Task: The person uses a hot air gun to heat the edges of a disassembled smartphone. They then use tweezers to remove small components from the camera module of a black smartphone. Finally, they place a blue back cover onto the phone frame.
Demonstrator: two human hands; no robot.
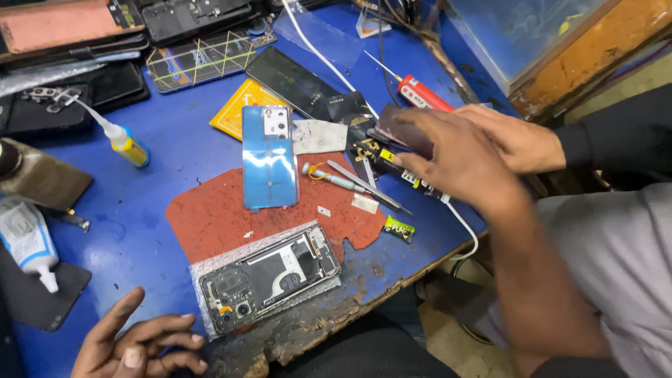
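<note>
Head view, looking down: the right hand (455,162), blurred, hovers flat over a dark flat panel (397,129); whether its grip holds anything cannot be told. Another person's black-sleeved hand (518,140) reaches the same panel. The panel lies above and right of the opened phone (269,276) on the blue desk (161,133). It looks thin, light and brittle, best taken by its edges. Left of the phone, the left hand (136,343) rests curled, its grip loose and empty. Above the phone lies a blue back cover (269,157).

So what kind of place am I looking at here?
Most likely a phone repair bench: an opened phone with its insides showing, a detached blue back cover, and a screwdriver on the worn blue table.
</note>
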